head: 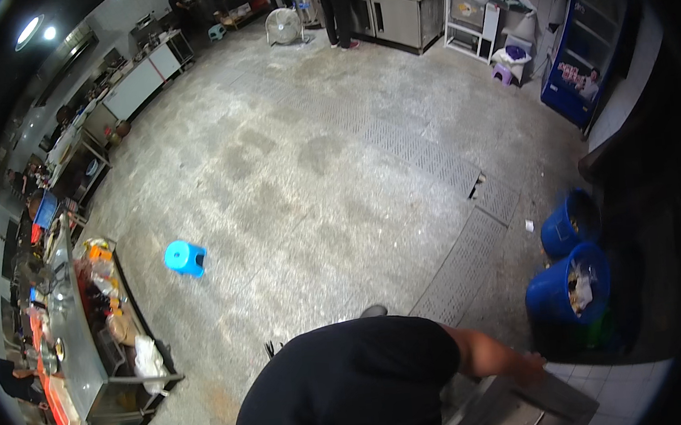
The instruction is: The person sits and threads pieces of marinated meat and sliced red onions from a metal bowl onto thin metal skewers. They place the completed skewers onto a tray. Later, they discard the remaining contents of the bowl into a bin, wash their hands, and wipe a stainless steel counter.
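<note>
A torso in a black short-sleeved shirt leans across the bottom of the view. From its right sleeve my right arm reaches out, and my right hand [536,361] is at the rim of a stainless-steel basin or counter [563,391] at the lower right. The hand is small and blurred, so its finger pose is unclear. Part of the metal unit is hidden by the torso. My left hand is out of view. A dark shoe tip [374,311] shows just beyond the shirt.
Two blue bins [548,297] with waste stand at the right, near metal drain covers [462,262]. A blue plastic stool [182,258] is on the floor. Loaded steel counters [86,353] line the left. People stand at the far counter and along the left.
</note>
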